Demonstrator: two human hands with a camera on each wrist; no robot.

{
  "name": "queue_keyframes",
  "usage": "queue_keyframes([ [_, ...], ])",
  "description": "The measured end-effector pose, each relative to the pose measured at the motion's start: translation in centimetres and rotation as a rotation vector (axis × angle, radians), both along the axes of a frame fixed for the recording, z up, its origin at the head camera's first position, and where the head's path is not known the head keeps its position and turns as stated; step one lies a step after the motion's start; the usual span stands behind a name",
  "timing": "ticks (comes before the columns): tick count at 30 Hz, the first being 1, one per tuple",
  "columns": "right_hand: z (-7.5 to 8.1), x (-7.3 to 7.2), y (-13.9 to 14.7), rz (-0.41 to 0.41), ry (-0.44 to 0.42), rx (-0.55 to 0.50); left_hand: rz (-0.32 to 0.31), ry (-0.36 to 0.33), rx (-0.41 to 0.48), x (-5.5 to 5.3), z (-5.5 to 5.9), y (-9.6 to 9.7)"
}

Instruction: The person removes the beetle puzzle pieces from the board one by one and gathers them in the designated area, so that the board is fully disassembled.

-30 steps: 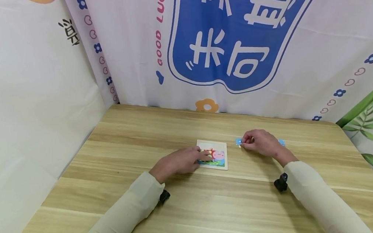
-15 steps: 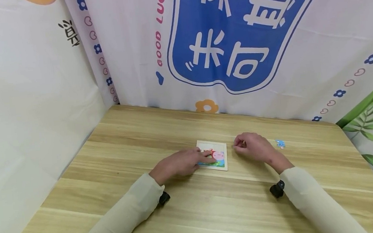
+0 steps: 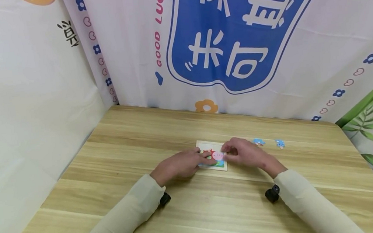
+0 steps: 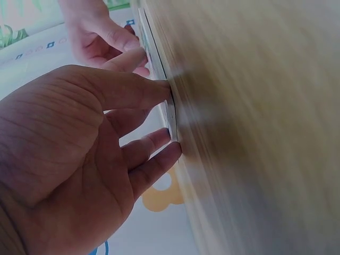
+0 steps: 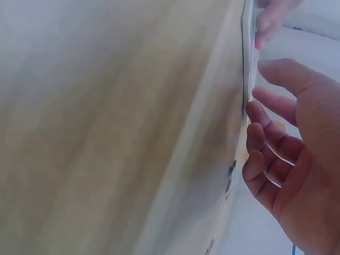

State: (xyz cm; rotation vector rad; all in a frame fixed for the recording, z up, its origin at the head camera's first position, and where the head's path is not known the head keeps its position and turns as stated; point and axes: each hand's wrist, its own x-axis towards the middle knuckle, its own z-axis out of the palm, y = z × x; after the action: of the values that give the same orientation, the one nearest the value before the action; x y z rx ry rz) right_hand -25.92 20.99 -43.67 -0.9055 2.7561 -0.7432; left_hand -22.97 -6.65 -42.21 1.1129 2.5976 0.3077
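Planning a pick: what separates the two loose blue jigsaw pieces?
Head view: just bare brown wooden tabletop between the left piece and the right piece.

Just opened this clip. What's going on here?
A person is working on a framed jigsaw puzzle with a pink pig picture, on a wooden table. The left hand rests on its left side, one finger across the picture. The right hand is at its right edge; whether its fingers hold a piece can't be made out. The puzzle looks unfinished: its far part shows plain white, and two loose blue jigsaw pieces lie off to the right.
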Motion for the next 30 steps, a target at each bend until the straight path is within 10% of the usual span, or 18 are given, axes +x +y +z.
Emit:
queue_keyframes([
  [30, -0.11, 0.36, -0.72, -0.029, -0.099, -0.062, 0.007, 0.006, -0.048, 0.41, 0.2, 0.55],
])
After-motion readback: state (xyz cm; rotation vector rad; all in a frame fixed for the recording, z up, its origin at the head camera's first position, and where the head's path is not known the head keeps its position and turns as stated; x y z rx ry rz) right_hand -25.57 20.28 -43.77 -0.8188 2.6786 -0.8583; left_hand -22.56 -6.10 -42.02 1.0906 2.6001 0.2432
